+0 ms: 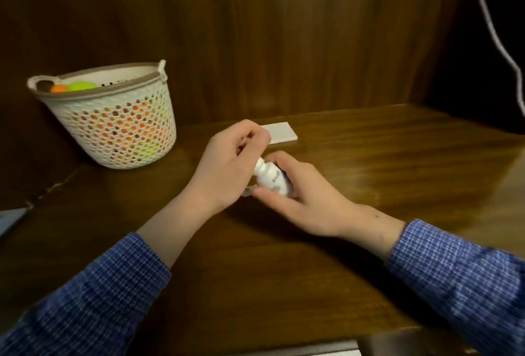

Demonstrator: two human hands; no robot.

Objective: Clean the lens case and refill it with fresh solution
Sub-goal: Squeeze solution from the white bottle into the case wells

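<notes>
White perforated basket holding orange and green items, right hand gripping 1 tilted white solution bottle, left hand pinching at its top, fingers curling.

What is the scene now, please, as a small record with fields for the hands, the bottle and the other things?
right hand: grips the small white plastic bottle, tilted, neck toward the left hand
left hand: fingers curled at the bottle's neck; what they pinch is hidden
lens case: not clearly visible
surface: brown wooden table
behind the hands: flat white rectangular card
far left: white perforated plastic basket with orange and green things inside
</notes>
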